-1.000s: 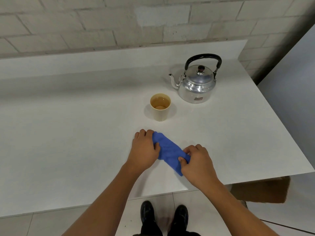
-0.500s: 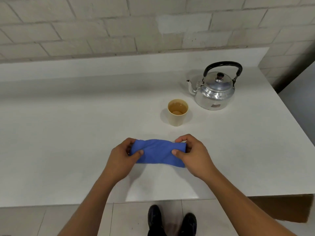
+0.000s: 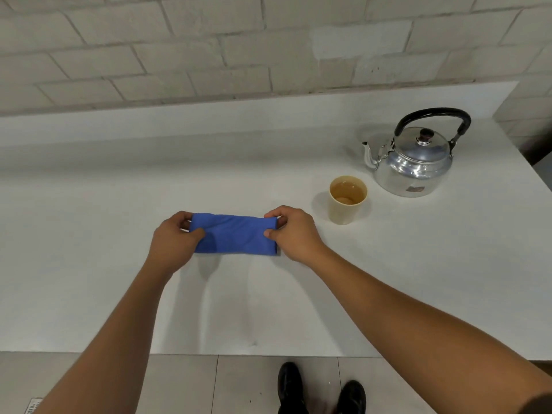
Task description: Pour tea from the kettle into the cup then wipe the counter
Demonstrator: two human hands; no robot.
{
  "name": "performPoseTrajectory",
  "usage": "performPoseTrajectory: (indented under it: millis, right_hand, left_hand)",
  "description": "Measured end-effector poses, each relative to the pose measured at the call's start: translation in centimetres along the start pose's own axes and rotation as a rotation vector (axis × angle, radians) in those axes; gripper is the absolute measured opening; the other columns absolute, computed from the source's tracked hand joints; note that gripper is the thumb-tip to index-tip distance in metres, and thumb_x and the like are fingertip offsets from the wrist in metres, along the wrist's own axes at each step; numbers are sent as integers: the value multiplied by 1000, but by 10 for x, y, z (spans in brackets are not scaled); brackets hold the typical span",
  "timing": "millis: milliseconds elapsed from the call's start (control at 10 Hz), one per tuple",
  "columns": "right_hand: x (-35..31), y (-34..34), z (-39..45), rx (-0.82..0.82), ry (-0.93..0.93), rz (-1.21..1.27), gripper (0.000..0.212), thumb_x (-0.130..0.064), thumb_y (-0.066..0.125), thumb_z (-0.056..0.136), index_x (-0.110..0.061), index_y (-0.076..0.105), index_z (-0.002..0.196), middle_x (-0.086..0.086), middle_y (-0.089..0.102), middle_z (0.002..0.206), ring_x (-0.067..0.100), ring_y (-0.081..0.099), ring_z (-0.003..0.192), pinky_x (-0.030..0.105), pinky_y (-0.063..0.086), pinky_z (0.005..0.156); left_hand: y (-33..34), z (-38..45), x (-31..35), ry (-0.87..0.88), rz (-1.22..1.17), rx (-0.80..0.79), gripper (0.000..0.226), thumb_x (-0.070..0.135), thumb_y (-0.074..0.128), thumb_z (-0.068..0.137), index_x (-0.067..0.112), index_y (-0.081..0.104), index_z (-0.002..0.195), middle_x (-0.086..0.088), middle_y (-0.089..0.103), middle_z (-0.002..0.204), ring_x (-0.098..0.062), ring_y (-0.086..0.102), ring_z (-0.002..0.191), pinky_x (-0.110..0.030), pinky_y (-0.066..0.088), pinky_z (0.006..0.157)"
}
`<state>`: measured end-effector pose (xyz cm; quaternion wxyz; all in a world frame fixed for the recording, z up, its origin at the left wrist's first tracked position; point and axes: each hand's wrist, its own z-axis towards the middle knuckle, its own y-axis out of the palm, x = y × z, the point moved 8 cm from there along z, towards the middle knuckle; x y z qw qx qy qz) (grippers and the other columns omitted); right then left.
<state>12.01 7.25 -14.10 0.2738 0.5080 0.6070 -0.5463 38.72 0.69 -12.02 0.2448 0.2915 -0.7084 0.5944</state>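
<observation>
Tea is seen in the cup (image 3: pixel 348 199) beside the kettle (image 3: pixel 413 158) toward the counter's (image 3: pixel 89 234) right edge, so pouring is judged done, while wiping remains, the folded blue cloth (image 3: pixel 233 233) being pinched at its ends by the left hand (image 3: pixel 174 239) and right hand (image 3: pixel 294 233) mid-counter.

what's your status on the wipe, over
Left hand and right hand both pinching the blue cloth, one at each end. Cup holds tea; kettle upright behind it. Cup close to the cloth's right end.
</observation>
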Motion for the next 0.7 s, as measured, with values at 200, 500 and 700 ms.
performPoseTrajectory:
  millis: [200,500,700]
  right_hand:
    - [-2,23,18,7,-74,-254,36,-6,68,87,-13,68,122,4,64,110,22,64,97,25,51,84]
    - [-3,14,3,130,-157,-391,34,-27,70,91,-15,61,122,7,57,118,25,61,101,38,55,87]
    - [6,-8,-32,140,-153,-325,13,-28,65,94,-21,69,105,-5,59,101,14,61,92,30,54,83]
  left_hand:
    - [5,21,-30,-81,113,-24,31,20,75,89,14,66,118,2,71,86,-24,68,82,-27,46,63]
    - [4,10,-23,105,192,131,49,22,82,88,14,60,131,-8,60,111,-23,58,87,-35,48,76]
    - [26,-23,17,385,-3,13,23,7,71,92,24,71,107,9,64,89,-1,62,84,-4,46,76]
